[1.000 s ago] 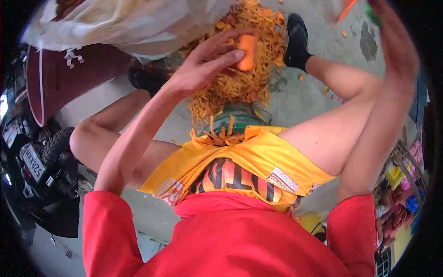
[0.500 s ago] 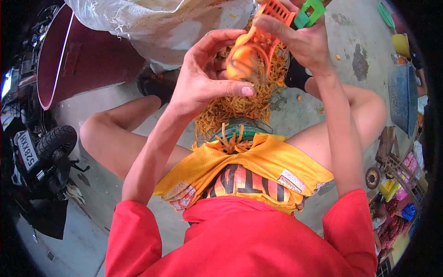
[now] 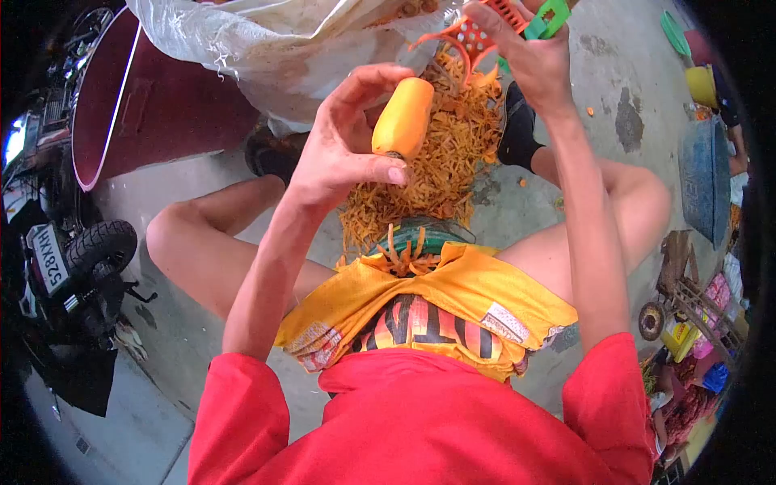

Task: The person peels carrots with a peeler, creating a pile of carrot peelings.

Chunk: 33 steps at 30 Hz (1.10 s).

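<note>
A peeled carrot (image 3: 403, 119), stubby and orange with a dark end, sits between the thumb and fingers of my left hand (image 3: 335, 141). My right hand (image 3: 537, 73) is closed around an orange and green peeler (image 3: 470, 39) at the top of the view. The peeler's curved orange head is apart from the carrot. Below both hands lies a heap of carrot peelings (image 3: 453, 162), spreading between my feet. More peelings hang over a green container rim (image 3: 436, 229) by my lap.
A large white sack (image 3: 275, 61) stands just beyond the heap, with a dark red tub (image 3: 162, 105) to its left. A motorcycle (image 3: 69, 259) is at the left edge. On the right are a blue basin (image 3: 705, 178) and a cart wheel (image 3: 651, 321).
My left hand and the carrot have moved slightly left, and the carrot has come away from the peeler. My right hand has drawn the peeler up.
</note>
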### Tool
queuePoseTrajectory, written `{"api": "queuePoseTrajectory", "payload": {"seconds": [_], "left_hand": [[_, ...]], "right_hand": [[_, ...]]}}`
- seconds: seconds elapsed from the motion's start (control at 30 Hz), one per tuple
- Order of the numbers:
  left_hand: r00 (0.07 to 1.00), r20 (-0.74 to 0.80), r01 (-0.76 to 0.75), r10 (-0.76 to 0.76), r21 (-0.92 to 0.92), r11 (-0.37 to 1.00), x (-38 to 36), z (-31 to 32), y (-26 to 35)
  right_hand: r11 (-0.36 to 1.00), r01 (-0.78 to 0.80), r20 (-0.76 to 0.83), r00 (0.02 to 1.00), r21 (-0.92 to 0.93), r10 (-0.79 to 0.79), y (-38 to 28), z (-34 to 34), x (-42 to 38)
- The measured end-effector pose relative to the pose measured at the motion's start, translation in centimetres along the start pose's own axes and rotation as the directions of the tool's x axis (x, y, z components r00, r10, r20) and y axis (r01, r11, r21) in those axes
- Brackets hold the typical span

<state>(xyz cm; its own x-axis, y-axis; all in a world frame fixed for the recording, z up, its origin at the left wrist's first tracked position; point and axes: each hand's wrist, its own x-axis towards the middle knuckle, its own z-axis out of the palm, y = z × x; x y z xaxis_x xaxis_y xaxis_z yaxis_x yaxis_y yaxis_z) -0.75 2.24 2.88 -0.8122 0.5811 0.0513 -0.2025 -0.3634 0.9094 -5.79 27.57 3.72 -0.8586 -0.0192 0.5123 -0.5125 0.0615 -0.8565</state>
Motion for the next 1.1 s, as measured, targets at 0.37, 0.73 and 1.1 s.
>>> {"api": "queuePoseTrajectory", "payload": {"seconds": [0.37,0.73,1.1], "left_hand": [[0.998,0.002,0.067,-0.067,-0.147,0.987,-0.5,0.8,0.3],[0.998,-0.055,-0.002,-0.003,-0.089,0.996,-0.4,0.4,-0.6],[0.999,0.033,-0.013,0.019,-0.188,0.982,-0.5,0.0,-0.8]], "right_hand": [[0.989,-0.103,-0.017,0.994,0.105,0.105,-1.9,-0.4,-1.2],[0.974,-0.022,0.104,0.995,0.226,-0.001,-3.7,2.6,-1.6],[0.999,0.034,0.127,0.991,0.01,-0.035,-3.9,2.5,-2.7]]}}
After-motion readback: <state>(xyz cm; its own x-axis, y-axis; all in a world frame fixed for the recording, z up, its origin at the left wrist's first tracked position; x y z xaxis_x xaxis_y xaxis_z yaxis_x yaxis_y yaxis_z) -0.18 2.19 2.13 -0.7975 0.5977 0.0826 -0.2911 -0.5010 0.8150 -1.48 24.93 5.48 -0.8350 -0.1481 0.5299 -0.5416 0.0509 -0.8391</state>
